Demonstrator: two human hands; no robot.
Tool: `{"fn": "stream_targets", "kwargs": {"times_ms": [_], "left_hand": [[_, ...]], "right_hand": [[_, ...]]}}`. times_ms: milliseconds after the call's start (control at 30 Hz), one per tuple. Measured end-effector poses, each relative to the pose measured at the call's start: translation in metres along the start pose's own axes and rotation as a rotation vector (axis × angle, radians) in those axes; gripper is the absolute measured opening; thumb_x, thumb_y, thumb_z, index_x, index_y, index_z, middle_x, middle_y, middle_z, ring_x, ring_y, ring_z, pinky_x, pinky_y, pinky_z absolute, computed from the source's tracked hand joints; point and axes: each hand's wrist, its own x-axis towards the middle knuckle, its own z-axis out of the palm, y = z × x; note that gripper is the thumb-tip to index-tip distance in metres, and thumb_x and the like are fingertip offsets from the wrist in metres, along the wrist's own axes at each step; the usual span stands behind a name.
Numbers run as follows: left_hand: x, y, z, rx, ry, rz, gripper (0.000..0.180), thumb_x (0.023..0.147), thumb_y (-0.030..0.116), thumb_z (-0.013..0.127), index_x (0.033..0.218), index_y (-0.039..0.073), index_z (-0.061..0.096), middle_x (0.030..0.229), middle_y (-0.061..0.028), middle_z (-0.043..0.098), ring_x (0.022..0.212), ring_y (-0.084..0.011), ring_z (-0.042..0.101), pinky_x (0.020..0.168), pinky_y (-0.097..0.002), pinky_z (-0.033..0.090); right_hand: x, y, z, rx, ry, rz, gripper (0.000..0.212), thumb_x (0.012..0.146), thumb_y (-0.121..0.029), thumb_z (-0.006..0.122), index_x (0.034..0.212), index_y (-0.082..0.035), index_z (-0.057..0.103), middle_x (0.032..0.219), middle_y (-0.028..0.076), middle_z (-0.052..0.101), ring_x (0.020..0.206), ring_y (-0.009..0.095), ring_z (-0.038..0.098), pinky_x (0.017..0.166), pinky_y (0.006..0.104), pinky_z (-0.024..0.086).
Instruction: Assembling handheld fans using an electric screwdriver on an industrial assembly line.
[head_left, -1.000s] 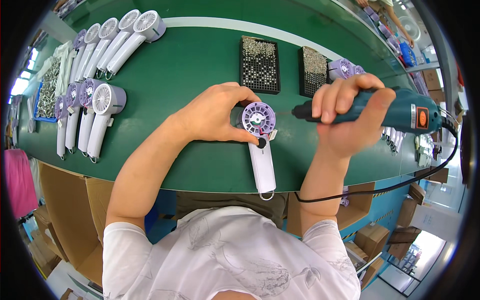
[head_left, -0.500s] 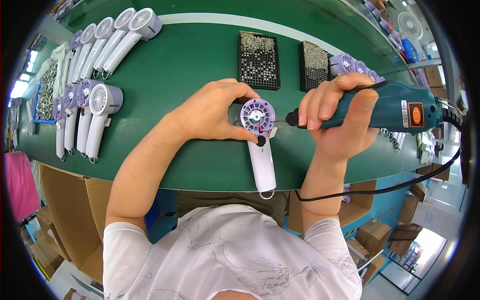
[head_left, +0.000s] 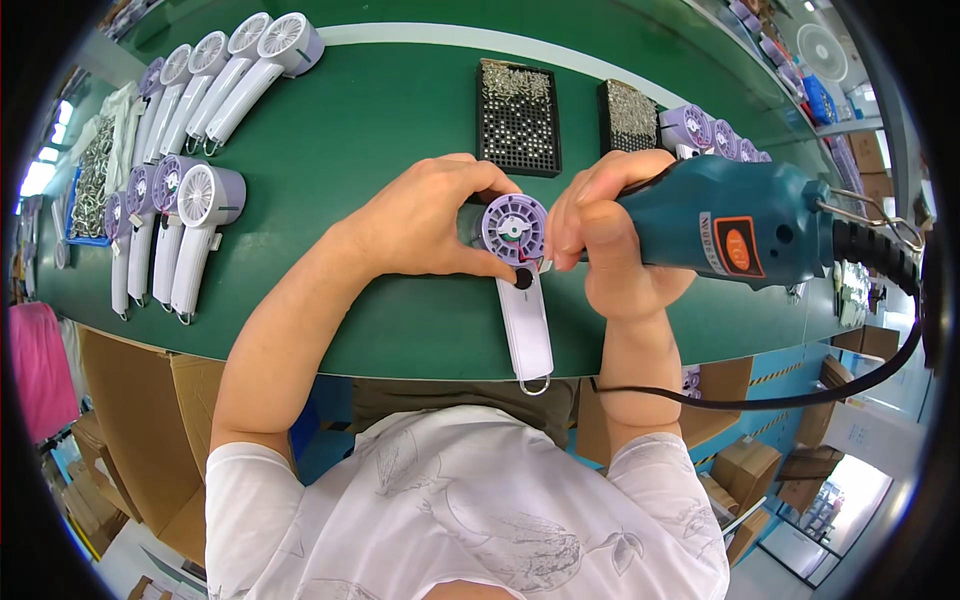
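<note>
My left hand [head_left: 430, 222] is closed round the purple head of a handheld fan [head_left: 527, 325], thumb low and fingers at the far side. The fan lies on the green bench, its white handle toward me with a wire loop at the end. Its head has no front grille, so the white hub and a bit of red and green wire show. In my right hand [head_left: 620, 225] is a teal electric screwdriver [head_left: 725, 220], held level, nose toward the fan head's right side. My fingers hide its tip, so I cannot tell whether it touches.
Handheld fans [head_left: 240, 90] stand in rows at the left, some with white grilles. Two black screw trays [head_left: 518, 160] [head_left: 630, 165] sit beyond my hands. More purple fan heads [head_left: 690, 128] are at the right. The screwdriver's black cable [head_left: 790, 400] loops below my right forearm.
My right hand has brought the screwdriver leftward, right up to the fan head; its bit, visible before, is now hidden. My left hand and the fan have hardly moved.
</note>
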Motion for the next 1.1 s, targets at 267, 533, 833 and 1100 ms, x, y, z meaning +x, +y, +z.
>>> {"fn": "stream_targets", "kwargs": {"times_ms": [267,533,833,1100], "left_hand": [[0.001,0.001,0.0,0.001,-0.004,-0.002,0.062,0.06,0.029,0.098,0.108,0.006,0.068,0.098,-0.0086,0.069,0.089,-0.0273,0.064,0.077,-0.0362,0.053],[0.003,0.008,-0.006,0.009,-0.033,-0.037,0.06,0.062,0.031,0.096,0.109,0.005,0.069,0.101,-0.0107,0.072,0.096,-0.0296,0.066,0.087,-0.0396,0.054],[0.002,0.01,-0.004,-0.021,-0.047,-0.052,0.06,0.062,0.028,0.096,0.11,0.005,0.07,0.101,-0.0132,0.071,0.095,-0.0304,0.067,0.086,-0.039,0.054],[-0.006,0.01,-0.002,-0.01,-0.019,-0.101,0.062,0.063,0.03,0.096,0.112,0.004,0.069,0.107,-0.0119,0.07,0.097,-0.0256,0.068,0.086,-0.0362,0.056]], "right_hand": [[0.004,0.004,-0.009,-0.043,-0.174,-0.006,0.02,0.096,-0.012,0.067,0.091,-0.001,0.051,0.065,0.009,0.055,0.047,0.014,0.051,0.044,0.0295,0.046],[0.005,0.004,-0.005,0.01,-0.162,0.002,0.017,0.092,-0.004,0.068,0.09,-0.001,0.052,0.067,0.01,0.057,0.05,0.014,0.054,0.044,0.0257,0.046],[0.008,-0.013,-0.004,0.041,-0.156,0.086,0.011,0.093,0.0,0.065,0.101,0.006,0.061,0.065,0.008,0.061,0.051,0.014,0.06,0.045,0.0278,0.049],[-0.035,-0.089,-0.027,-0.412,0.044,0.091,0.024,0.076,-0.007,0.087,0.09,0.001,0.069,0.082,0.009,0.072,0.064,0.012,0.063,0.058,0.0271,0.05]]}}
